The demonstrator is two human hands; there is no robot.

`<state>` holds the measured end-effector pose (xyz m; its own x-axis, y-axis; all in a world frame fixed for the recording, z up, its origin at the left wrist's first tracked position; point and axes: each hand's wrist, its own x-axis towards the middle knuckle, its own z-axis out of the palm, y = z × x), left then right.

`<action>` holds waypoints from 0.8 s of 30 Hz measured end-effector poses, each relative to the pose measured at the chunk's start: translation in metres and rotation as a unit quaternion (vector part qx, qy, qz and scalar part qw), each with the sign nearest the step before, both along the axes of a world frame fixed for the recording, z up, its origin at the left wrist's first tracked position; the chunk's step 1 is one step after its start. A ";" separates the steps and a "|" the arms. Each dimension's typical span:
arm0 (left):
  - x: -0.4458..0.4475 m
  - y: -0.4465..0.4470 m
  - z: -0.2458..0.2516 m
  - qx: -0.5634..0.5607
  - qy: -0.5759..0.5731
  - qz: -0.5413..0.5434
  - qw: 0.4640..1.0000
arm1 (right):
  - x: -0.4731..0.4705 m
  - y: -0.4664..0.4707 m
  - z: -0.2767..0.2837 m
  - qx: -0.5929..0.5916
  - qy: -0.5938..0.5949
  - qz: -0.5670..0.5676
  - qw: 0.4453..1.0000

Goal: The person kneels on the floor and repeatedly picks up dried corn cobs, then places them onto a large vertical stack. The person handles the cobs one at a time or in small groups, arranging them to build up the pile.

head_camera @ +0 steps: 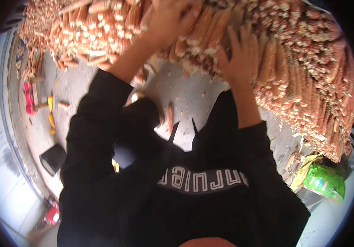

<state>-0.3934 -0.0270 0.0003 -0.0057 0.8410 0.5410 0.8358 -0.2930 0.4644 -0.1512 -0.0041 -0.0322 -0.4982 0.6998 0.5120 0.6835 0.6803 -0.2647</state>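
Note:
A long stack of reddish, bare corn cobs (207, 27) curves across the top and right of the view, many with their pale ends facing me. My left hand (170, 23) is over the stack at the top centre, blurred and partly bent; whether it grips a cob is not clear. To its right, my right hand (240, 57) lies palm down against the cobs with its fingers spread. Below the stack, a single cob (170, 119) lies on the concrete floor (184, 89) between my legs.
Yellow corn ears (51, 114), a loose cob (63, 105) and a black container (53, 159) are on the floor at left, near a pink-red cloth (29, 98). Loose cobs (69, 61) lie along the pile's near edge. A green printed bag (325, 182) sits at lower right.

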 end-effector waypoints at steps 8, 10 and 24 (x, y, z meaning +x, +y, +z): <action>-0.149 -0.165 -0.022 -0.297 -0.302 0.143 0.895 | -0.002 0.000 -0.003 -0.017 0.049 0.028 0.998; -0.173 -0.201 -0.084 -0.426 -0.352 0.191 0.811 | -0.004 -0.001 0.004 -0.026 0.031 0.030 0.999; -0.230 -0.338 -0.337 -0.545 0.036 0.483 0.685 | -0.123 -0.117 -0.074 -0.406 0.076 0.303 0.859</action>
